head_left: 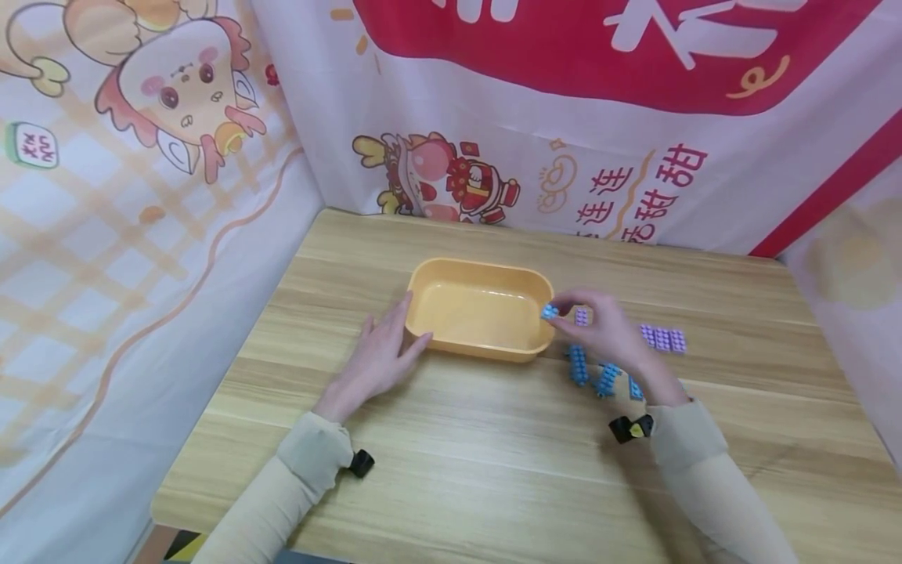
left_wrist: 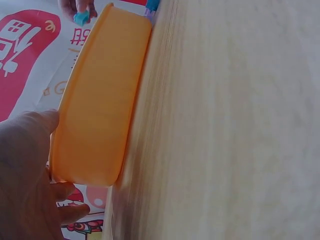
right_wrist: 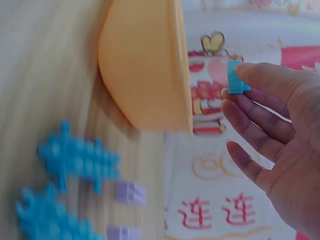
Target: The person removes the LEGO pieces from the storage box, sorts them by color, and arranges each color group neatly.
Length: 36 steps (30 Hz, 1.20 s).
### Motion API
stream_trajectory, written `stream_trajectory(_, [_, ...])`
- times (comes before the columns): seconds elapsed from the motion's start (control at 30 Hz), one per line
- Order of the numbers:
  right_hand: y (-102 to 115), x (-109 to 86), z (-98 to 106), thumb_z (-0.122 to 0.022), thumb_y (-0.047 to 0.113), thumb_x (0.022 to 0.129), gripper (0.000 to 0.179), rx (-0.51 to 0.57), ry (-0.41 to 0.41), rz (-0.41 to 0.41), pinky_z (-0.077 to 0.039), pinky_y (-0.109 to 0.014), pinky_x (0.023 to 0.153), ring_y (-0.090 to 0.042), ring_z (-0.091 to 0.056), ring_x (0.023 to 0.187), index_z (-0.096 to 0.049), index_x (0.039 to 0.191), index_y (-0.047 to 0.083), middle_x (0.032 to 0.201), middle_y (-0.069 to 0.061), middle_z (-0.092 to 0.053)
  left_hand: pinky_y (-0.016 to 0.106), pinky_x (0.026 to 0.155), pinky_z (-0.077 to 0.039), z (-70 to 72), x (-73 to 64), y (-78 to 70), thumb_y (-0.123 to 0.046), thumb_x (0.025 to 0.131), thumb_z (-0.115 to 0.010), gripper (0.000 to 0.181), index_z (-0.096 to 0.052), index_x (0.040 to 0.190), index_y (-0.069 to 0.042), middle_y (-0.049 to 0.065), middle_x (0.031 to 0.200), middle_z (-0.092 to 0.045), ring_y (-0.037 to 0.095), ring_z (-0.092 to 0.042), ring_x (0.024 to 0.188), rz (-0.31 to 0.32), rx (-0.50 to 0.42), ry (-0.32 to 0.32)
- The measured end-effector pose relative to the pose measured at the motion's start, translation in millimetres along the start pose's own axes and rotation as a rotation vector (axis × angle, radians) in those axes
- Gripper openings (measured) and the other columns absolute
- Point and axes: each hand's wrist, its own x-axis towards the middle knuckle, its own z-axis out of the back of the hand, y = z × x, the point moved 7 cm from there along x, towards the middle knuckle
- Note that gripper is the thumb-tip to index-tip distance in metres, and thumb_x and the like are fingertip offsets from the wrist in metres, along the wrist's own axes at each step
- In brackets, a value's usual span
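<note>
My left hand (head_left: 377, 351) rests against the left end of a yellow plastic basin (head_left: 486, 349), its fingers spread and its thumb by the near rim. In the left wrist view that hand (left_wrist: 30, 165) lies along the basin's outer wall (left_wrist: 100, 100). Thumb and fingers of my right hand (head_left: 602, 325) pinch a small light-blue building brick (head_left: 550, 312) at the basin's right rim. The right wrist view shows the brick (right_wrist: 234, 77) above rim height, held by the right hand (right_wrist: 280, 115). The basin's visible inside is bare.
Blue studded pieces, one (head_left: 578, 365) and another (head_left: 607, 379), lie right of the basin under my right forearm. A light-blue piece (head_left: 636, 388) is partly hidden by the wrist. Purple bricks (head_left: 662, 338) sit farther right, with another purple brick (head_left: 581, 316) behind the hand.
</note>
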Motion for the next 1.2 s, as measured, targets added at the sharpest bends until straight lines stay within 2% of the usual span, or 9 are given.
stream_trajectory(0.13, [-8, -12.2, 20, -0.079, 0.012, 0.102, 0.021, -0.031, -0.042, -0.03, -0.058, -0.062, 0.105, -0.033, -0.071, 0.113, -0.078, 0.122, 0.004, 0.118, -0.017, -0.079, 0.07, 0.139, -0.008, 0.8, -0.3, -0.4, -0.066, 0.113, -0.042, 0.092, -0.006, 0.178, -0.013, 0.016, 0.184, -0.022, 0.036, -0.025, 0.171, -0.002, -0.004, -0.002])
stream_trajectory(0.2, [-12, -18.6, 30, -0.08, 0.012, 0.102, 0.022, -0.054, -0.063, -0.035, -0.057, -0.056, 0.104, -0.032, -0.071, 0.113, -0.078, 0.122, 0.004, 0.118, -0.016, -0.078, 0.07, 0.14, -0.007, 0.7, -0.2, -0.3, -0.067, 0.112, -0.042, 0.092, -0.006, 0.178, -0.013, 0.015, 0.184, -0.022, 0.036, -0.025, 0.171, -0.001, -0.005, 0.001])
stream_trajectory(0.33, [-17, -28.9, 46, -0.081, 0.011, 0.101, 0.022, -0.085, -0.102, -0.026, -0.057, -0.028, 0.097, -0.027, -0.07, 0.111, -0.079, 0.122, 0.004, 0.118, -0.017, -0.079, 0.07, 0.14, -0.008, 0.6, 0.2, 0.7, -0.068, 0.112, -0.04, 0.092, -0.006, 0.178, -0.014, 0.016, 0.184, -0.022, 0.036, -0.026, 0.171, -0.002, -0.001, 0.004])
stream_trajectory(0.43, [-23, -36.6, 55, -0.081, 0.012, 0.101, 0.023, -0.098, -0.122, -0.027, -0.05, -0.011, 0.093, -0.017, -0.068, 0.109, -0.079, 0.123, 0.005, 0.12, -0.017, -0.079, 0.07, 0.14, -0.008, 0.6, 0.2, 1.1, -0.069, 0.112, -0.04, 0.092, -0.006, 0.178, -0.014, 0.016, 0.184, -0.022, 0.036, -0.026, 0.171, -0.001, -0.001, 0.005])
stream_trajectory(0.67, [-40, -58.0, 79, -0.082, 0.009, 0.1, 0.025, -0.117, -0.188, -0.035, -0.042, -0.005, 0.092, 0.015, -0.057, 0.103, -0.079, 0.124, 0.004, 0.119, -0.02, -0.079, 0.069, 0.14, -0.007, 1.3, -0.7, 0.9, -0.071, 0.112, -0.038, 0.093, -0.004, 0.178, -0.016, 0.017, 0.184, -0.023, 0.036, -0.025, 0.171, 0.005, 0.005, 0.011])
stream_trajectory(0.8, [-48, -71.3, 92, -0.082, 0.01, 0.1, 0.025, -0.133, -0.214, -0.052, -0.041, 0.0, 0.09, 0.018, -0.056, 0.103, -0.079, 0.124, 0.004, 0.12, -0.019, -0.079, 0.069, 0.14, -0.007, 1.9, -1.2, 0.2, -0.071, 0.111, -0.038, 0.093, -0.004, 0.178, -0.017, 0.016, 0.184, -0.023, 0.036, -0.025, 0.171, 0.005, 0.009, 0.012])
stream_trajectory(1.03, [-68, -95.9, 107, -0.083, 0.01, 0.098, 0.028, -0.179, -0.253, -0.091, -0.036, -0.001, 0.091, 0.019, -0.053, 0.102, -0.079, 0.125, 0.003, 0.118, -0.018, -0.078, 0.068, 0.14, -0.006, 2.1, -1.6, 0.1, -0.073, 0.11, -0.037, 0.094, -0.003, 0.178, -0.018, 0.015, 0.184, -0.021, 0.035, -0.024, 0.172, 0.008, 0.013, 0.013])
stream_trajectory(1.1, [-74, -103.3, 112, -0.084, 0.008, 0.097, 0.028, -0.192, -0.267, -0.095, -0.036, 0.0, 0.091, 0.021, -0.053, 0.101, -0.08, 0.124, 0.003, 0.114, -0.008, -0.079, 0.068, 0.14, -0.006, 2.1, -1.6, -0.2, -0.074, 0.11, -0.037, 0.094, -0.003, 0.178, -0.018, 0.015, 0.184, -0.021, 0.035, -0.024, 0.172, 0.007, 0.013, 0.012])
stream_trajectory(1.2, [-84, -113.8, 118, -0.086, 0.004, 0.094, 0.027, -0.201, -0.288, -0.09, -0.036, 0.003, 0.089, 0.022, -0.054, 0.099, -0.081, 0.121, 0.003, 0.107, 0.015, -0.074, 0.068, 0.14, -0.005, 2.1, -1.7, -0.8, -0.074, 0.11, -0.037, 0.094, -0.003, 0.178, -0.018, 0.015, 0.184, -0.021, 0.035, -0.023, 0.172, 0.005, 0.009, 0.012])
